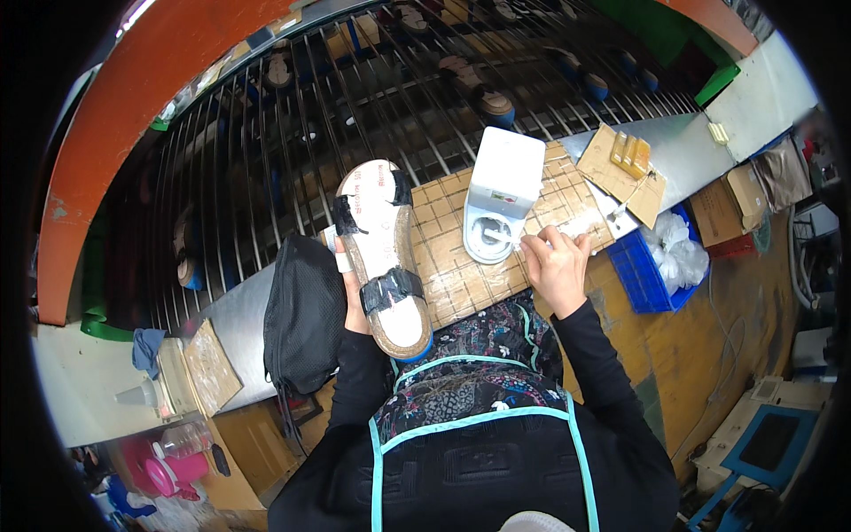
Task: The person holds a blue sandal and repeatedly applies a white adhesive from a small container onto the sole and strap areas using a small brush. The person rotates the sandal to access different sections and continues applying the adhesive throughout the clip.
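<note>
Woven mat [461, 266] underneath; left hand [353, 297] grips the sandal [383, 257], right hand [557, 266] pinches a brush [532, 238] (glue could smear the insole).

The scene is evenly and fairly brightly lit from above, with only soft shadows cast. Mild glare is seen on the white plastic glue container [503, 191] and the pale sandal sole [383, 253]. Straight edges are bent strongly toward the rim, where heavy black vignetting and slight blur are found.
</note>
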A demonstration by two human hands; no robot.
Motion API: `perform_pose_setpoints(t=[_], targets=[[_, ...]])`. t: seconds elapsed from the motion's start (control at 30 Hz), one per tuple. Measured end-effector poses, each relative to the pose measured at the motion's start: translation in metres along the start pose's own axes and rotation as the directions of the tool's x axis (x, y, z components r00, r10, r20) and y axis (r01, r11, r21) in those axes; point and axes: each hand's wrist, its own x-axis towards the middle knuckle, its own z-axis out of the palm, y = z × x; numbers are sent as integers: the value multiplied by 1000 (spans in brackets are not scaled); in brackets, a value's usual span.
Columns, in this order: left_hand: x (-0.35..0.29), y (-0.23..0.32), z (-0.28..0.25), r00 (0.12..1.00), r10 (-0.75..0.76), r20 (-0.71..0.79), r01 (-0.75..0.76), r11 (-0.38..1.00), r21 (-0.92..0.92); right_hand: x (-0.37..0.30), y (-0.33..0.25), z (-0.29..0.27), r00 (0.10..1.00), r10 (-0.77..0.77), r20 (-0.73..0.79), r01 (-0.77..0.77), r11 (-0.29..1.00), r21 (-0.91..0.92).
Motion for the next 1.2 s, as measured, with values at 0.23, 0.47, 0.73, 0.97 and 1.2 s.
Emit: perform_pose_setpoints(t=[0.23,0.47,0.73,0.97,1.2], targets=[[-11,-2,36,1000,17,16,-20,961,275,35,6,-21,839,179,513,-492,653,576],[-7,-6,58,980,-74,183,-5,918,396,93,-43,-17,995,95,-26,-65,830,554],[5,0,39,963,-48,265,36,998,49,86,-76,-38,892,-277,-358,399,854,333],[25,1,25,952,-113,285,168,970,-174,107,-69,-16,882,-185,-433,224,974,41],[41,15,33,986,-48,158,54,998,-39,64,-55,-22,994,106,-17,-78,823,563]])
